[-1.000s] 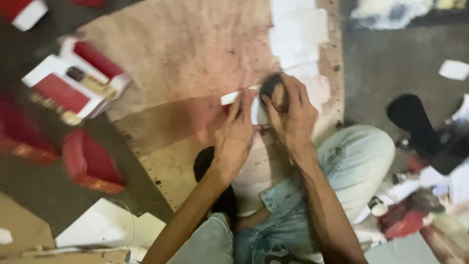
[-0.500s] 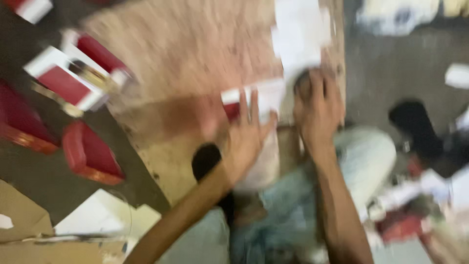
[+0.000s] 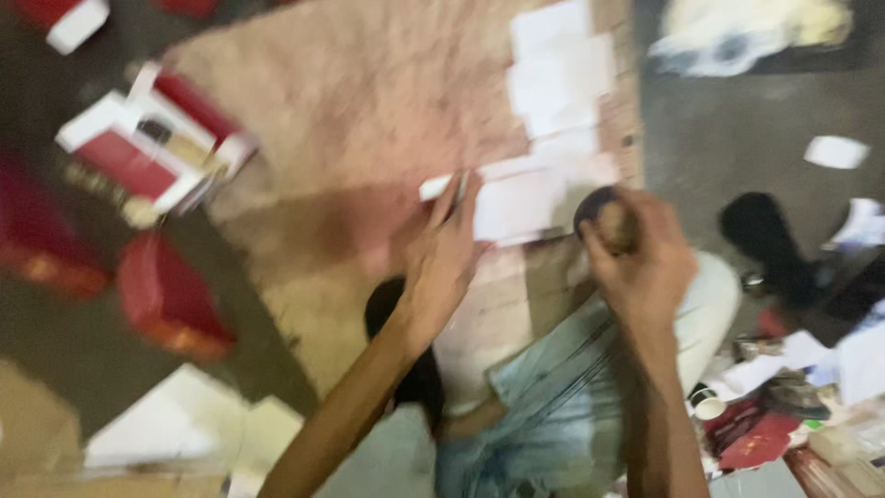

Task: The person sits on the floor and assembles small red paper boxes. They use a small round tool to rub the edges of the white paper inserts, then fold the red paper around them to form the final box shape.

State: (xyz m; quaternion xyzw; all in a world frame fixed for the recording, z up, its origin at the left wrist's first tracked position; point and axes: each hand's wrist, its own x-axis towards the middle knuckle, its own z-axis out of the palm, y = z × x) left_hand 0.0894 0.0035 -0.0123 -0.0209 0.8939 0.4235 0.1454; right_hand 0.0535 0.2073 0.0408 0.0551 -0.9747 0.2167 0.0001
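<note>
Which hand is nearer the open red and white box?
Left. The left hand lies flat on the white sheet, right of the box; the right hand is farther right, gripping a dark round object.

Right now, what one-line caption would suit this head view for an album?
Left hand flat on white paper, right hand gripping a dark round object over a brown board.

Red and white open boxes (image 3: 152,138) lie off the brown board's (image 3: 369,101) left edge beside red lids (image 3: 171,300), while a paper cup (image 3: 708,403) and scattered paper scraps (image 3: 834,152) sit past its right edge.
</note>
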